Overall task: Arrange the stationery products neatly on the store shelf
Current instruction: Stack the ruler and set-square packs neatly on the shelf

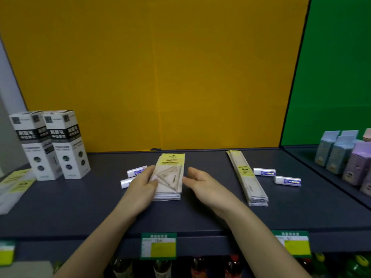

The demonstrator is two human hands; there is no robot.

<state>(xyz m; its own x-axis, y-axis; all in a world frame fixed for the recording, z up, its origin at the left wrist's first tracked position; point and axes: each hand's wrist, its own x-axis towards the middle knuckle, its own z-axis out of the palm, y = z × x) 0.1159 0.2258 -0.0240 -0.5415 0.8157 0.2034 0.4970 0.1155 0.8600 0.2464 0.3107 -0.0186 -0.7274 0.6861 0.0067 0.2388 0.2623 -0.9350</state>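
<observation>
A stack of ruler-set packs [170, 173] with yellow header cards lies in the middle of the dark shelf [200, 215]. My left hand [143, 182] rests against the stack's left edge, thumb on top. My right hand [198, 182] sits just right of the stack, fingers loosely extended toward its edge. Two white erasers [136, 171] lie left of the stack, partly hidden by my left hand. A stack of long ruler packs [248, 177] lies to the right, with two more erasers [287, 181] beside it.
Two tall white pen-refill boxes [60, 145] stand at the left, with clear packs [14, 187] in front of them. Pastel boxes [345, 155] fill the adjoining right shelf. Price tags [158, 245] hang on the shelf's front edge; bottles show below.
</observation>
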